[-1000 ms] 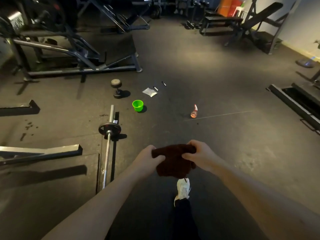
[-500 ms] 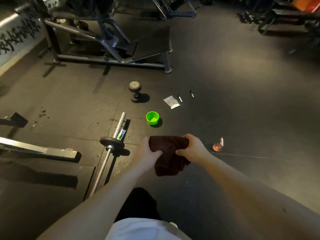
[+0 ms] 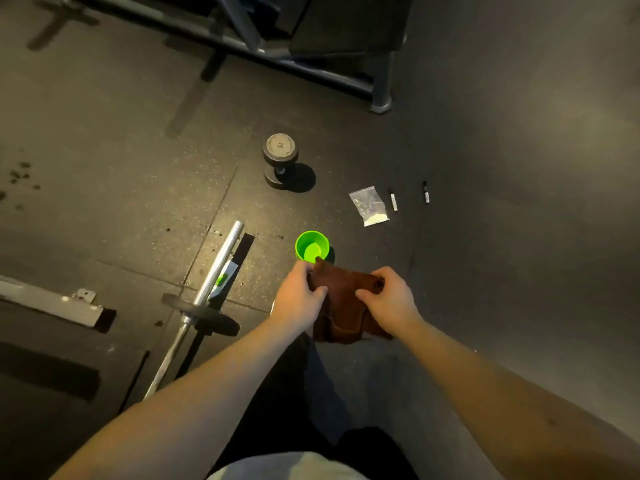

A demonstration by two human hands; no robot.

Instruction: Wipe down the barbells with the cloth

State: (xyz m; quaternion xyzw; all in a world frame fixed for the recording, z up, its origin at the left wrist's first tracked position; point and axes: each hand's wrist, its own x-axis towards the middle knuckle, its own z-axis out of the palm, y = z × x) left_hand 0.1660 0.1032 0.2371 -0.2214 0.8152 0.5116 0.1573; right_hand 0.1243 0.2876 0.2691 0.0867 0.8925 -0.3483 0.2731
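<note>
A brown cloth [image 3: 346, 306] is shown gripped at chest height by both hands, the left hand [image 3: 299, 299] closed on its left edge and the right hand [image 3: 389, 301] closed on its right edge, so that the fabric hangs folded between them above the dark rubber floor [image 3: 502, 237]. The barbell [image 3: 204, 296] is seen lying on the floor to the left of the hands and below them, untouched by either. Its long axis is directed from the lower left, near the person's left forearm, up and to the right, where the bare chrome end is found just left of a green cup [image 3: 311, 245]. One black plate [image 3: 201, 313] is carried on the shaft, roughly level with the left hand. The left hand is judged to be the nearer to the bar, so a leftward and downward reach would be required before the cloth could be laid on the shaft; wiping strokes would then be expected to follow the diagonal of the bar. A dumbbell [image 3: 280, 161] standing on end, a small clear bag [image 3: 369, 206] and two pens [image 3: 393, 200] are noted farther off on the floor. No wiping is judged to have begun
</note>
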